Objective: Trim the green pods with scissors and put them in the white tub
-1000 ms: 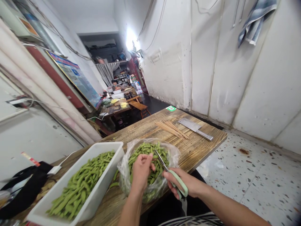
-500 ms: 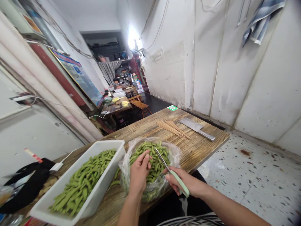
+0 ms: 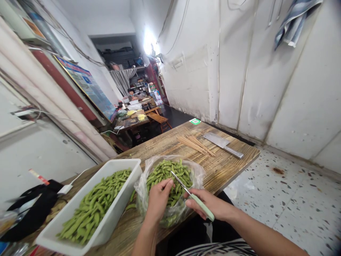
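My right hand (image 3: 206, 204) is closed around the pale green handles of a pair of scissors (image 3: 197, 201). Their metal blades point up and left over the green soybean pods (image 3: 176, 174), which fill a clear plastic bag (image 3: 200, 170) with its mouth spread wide. Just left of the blade tips is my left hand (image 3: 160, 197), thumb and fingers pinched together above the pods. Whatever it holds is hidden by the fingers. To the left stands a long white plastic tub (image 3: 113, 209) of pods, and a few loose pods (image 3: 130, 205) lie between tub and bag.
Beyond the bag, thin wooden skewers (image 3: 195, 145) and a cleaver (image 3: 222, 144) lie on the wooden table (image 3: 229, 174). A black bag (image 3: 29, 209) and a white charger (image 3: 64, 188) are at the left. A white wall runs along the right.
My left hand has lowered slightly, its fingers drawn closer together. The scissors' tips have shifted a little left and down, nearer to my left fingertips.
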